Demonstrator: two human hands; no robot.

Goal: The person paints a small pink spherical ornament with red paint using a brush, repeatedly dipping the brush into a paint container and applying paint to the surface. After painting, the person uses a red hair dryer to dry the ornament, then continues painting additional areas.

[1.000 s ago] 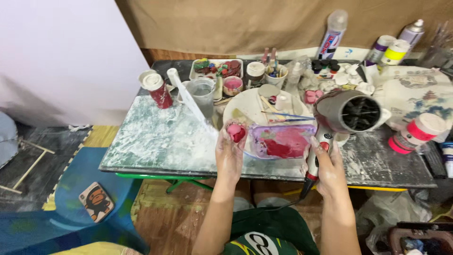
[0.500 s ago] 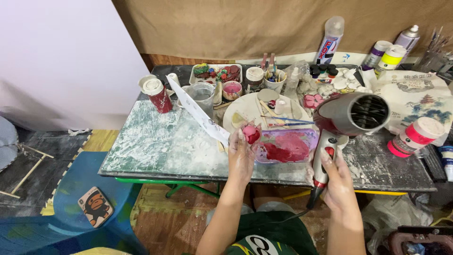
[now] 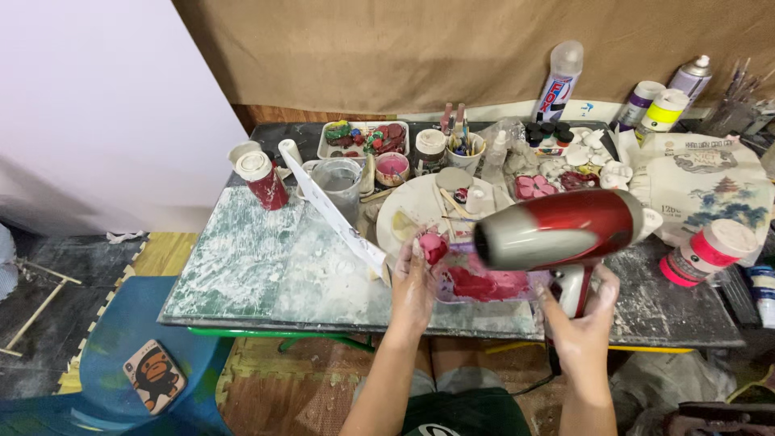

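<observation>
Right hand (image 3: pixel 583 323), lower right of centre, fingers wrapped tight round the handle of the red and silver hair dryer (image 3: pixel 557 230). Left hand (image 3: pixel 413 282), centre frame, fingers curled round a small pink piece (image 3: pixel 433 245), pinched at the fingertips just left of the nozzle. Under both, a clear tray with red paint (image 3: pixel 484 284) on the paint-smeared table (image 3: pixel 266 266).

Dryer's long axis lies almost level across the frame, nozzle pointing left at the piece, handle hanging down toward the lower edge.

To do this well, I'd say: keep the nozzle near but not touching, turn the piece slowly, fingers off wet paint.
</observation>
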